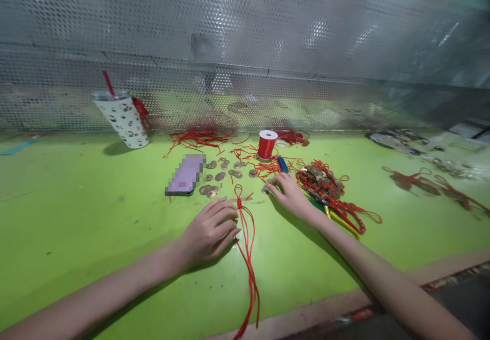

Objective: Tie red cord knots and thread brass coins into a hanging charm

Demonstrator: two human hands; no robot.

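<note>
A red cord [249, 263] with a knot and a small loop at its top lies lengthwise on the green table. My left hand [214, 227] rests just left of it, fingers bent and slightly apart, the tips close to the cord. Whether they touch it I cannot tell. To the right of the knot, my right hand [289, 194] has its thumb and fingertips closed at a round coin [265, 189], which is partly hidden. Several other coins [220, 176] lie in small groups beyond my hands.
A red thread spool [267, 146], a blue lighter-like object [282, 165], a heap of corded coins [321, 179] and yellow-handled pliers or cutters [342, 222] sit around my right arm. A phone [187, 174] and tumbler [124, 120] stand left. Perforated metal [245, 95] borders the back.
</note>
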